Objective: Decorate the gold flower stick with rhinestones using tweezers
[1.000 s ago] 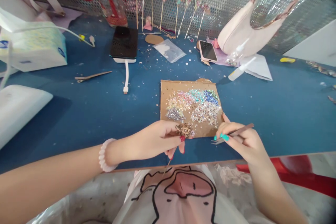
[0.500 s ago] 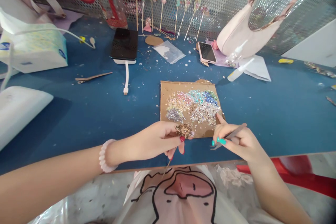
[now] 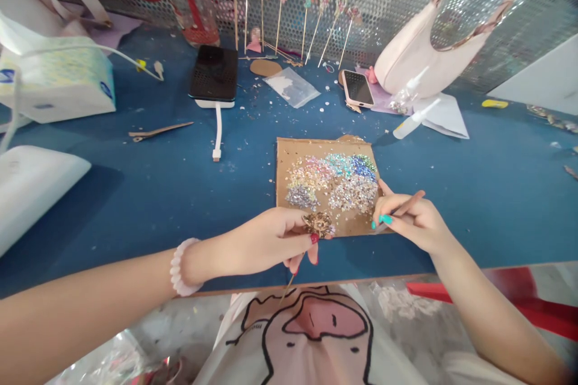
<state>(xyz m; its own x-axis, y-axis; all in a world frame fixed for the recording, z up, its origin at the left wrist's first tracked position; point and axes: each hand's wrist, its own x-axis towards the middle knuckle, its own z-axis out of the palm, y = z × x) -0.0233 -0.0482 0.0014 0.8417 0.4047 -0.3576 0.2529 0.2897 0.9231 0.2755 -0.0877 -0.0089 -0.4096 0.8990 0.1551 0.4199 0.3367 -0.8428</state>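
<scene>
Between the thumb and fingers of my left hand [image 3: 275, 240] is a hairpin [image 3: 318, 224], its ornate gold-coloured head up and its thin stick slanting down past the table edge. My right hand [image 3: 406, 219] is closed on tweezers [image 3: 409, 202], whose tips point left and are partly hidden by the fingers. That hand is at the right edge of a cardboard sheet [image 3: 289, 152]. On the sheet lie loose rhinestones [image 3: 352, 194] in patches of white, pink, yellow, blue, green and grey. The hairpin head is over the sheet's near edge.
Several decorated sticks [image 3: 280, 12] stand along the back by a perforated metal panel. A power bank or phone with a cable [image 3: 214, 75], a small phone [image 3: 357, 89], a glue bottle [image 3: 410, 125], a hair clip [image 3: 160, 131], a handbag [image 3: 406, 48] and a tissue box [image 3: 58, 84] are around the sheet.
My right hand has moved up and slightly right with the tweezers, from the sheet's lower right corner to its right edge. My left hand and the hairpin are nearly still.
</scene>
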